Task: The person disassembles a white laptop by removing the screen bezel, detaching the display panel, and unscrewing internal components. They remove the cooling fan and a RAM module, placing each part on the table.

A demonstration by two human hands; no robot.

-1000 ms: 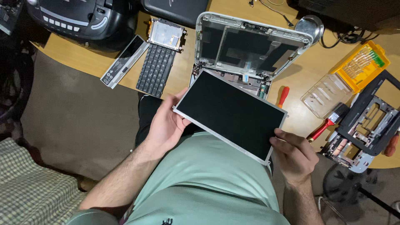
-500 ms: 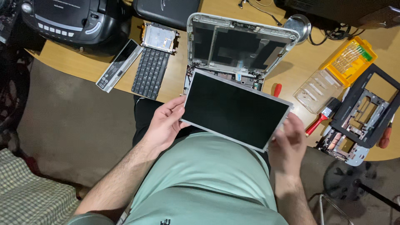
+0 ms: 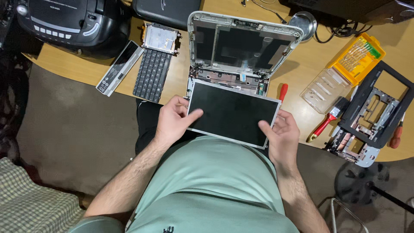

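A flat black laptop screen panel (image 3: 235, 111) with a thin silver edge is held over my lap, just in front of the wooden desk. My left hand (image 3: 173, 120) grips its left edge, thumb resting on the dark face. My right hand (image 3: 280, 134) holds the lower right corner, thumb also on top. Right behind the panel lies the opened silver laptop shell (image 3: 243, 45), its empty lid frame tilted up on the desk.
On the desk: a detached black keyboard (image 3: 152, 74), a battery pack (image 3: 119, 68), a small metal-framed drive (image 3: 161, 39), a black radio (image 3: 64, 21), a red screwdriver (image 3: 283, 92), a red-handled brush (image 3: 327, 121), a yellow bit case (image 3: 357, 57), a black frame with metal bracket (image 3: 373, 114), a metal dish (image 3: 302, 20).
The panel has swung from a tilt to nearly level and moved closer to the laptop shell. Both hands shifted their grip, thumbs now lying on the screen face.
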